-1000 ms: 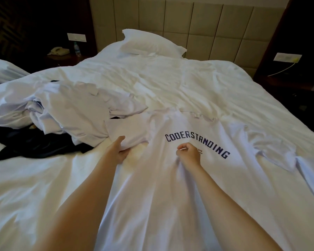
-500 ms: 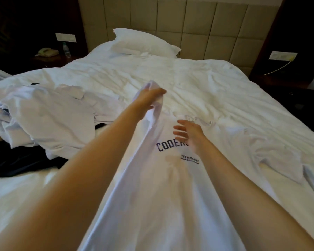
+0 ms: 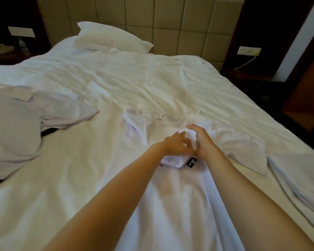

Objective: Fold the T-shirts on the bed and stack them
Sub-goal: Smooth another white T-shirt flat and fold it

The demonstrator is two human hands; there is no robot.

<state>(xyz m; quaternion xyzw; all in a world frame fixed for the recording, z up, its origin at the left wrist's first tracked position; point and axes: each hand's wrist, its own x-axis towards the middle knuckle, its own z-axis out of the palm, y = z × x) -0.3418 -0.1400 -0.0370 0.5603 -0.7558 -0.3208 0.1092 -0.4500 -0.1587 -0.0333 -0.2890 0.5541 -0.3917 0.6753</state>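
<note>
t-shirt [image 3: 170, 205] on bed [image 3: 152, 78], sleeve [image 3: 171, 159] folded across chest; left hand [image 3: 178, 144] pinches sleeve, right hand [image 3: 202, 142] curled round it

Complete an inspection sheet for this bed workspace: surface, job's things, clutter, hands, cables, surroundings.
Surface: bed, crumpled white sheet.
Job's things: T-shirt lying flat, left side folded inward, letter G showing; pile of white shirts unfolded at left.
Clutter: dark garment under the pile; pillow at the head.
Hands: left hand pinches the folded fabric; right hand cupped against it, grip unclear.
Cables: yellow cable from a wall socket, off the bed.
Surroundings: padded headboard; telephone and bottle on a nightstand.
</note>
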